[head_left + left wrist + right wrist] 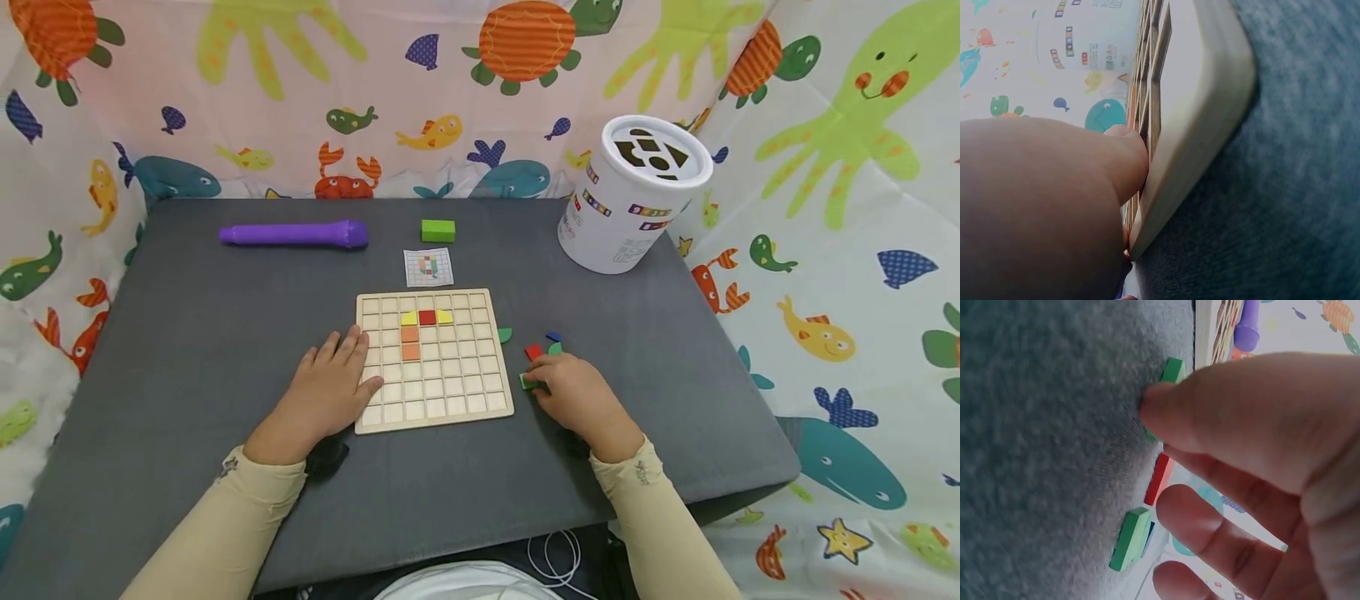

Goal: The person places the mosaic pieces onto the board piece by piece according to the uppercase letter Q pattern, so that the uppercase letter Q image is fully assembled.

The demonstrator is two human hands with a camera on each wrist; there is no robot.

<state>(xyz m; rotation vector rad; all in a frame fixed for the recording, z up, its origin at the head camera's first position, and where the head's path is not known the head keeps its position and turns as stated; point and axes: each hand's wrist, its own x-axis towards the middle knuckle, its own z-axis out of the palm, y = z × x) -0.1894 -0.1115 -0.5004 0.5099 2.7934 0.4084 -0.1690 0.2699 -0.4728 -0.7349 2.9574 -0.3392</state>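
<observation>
A wooden grid board (pixel 450 392) lies on the table. Its upper cells hold a red square tile (pixel 427 317) between two yellow tiles (pixel 445 317), with two orange tiles (pixel 410 343) below the left one. My left hand (pixel 327 387) rests along the board's left edge, fingers extended, its thumb (pixel 1127 159) over the rim. Right of the board, my right hand (pixel 577 396) pinches a green tile (pixel 1174 370) between thumb and index finger, close to the table. Just beyond its fingers lie a red tile (pixel 534 352), another green tile (pixel 555 348) and a blue tile (pixel 553 337).
A small pattern card (pixel 428 268) lies behind the board, with a green block (pixel 438 231) beyond it. To the back left is a purple stick (pixel 292 234). A white bucket (pixel 622 208) with a cut-out lid stands back right. One green tile (pixel 505 335) touches the board's right side.
</observation>
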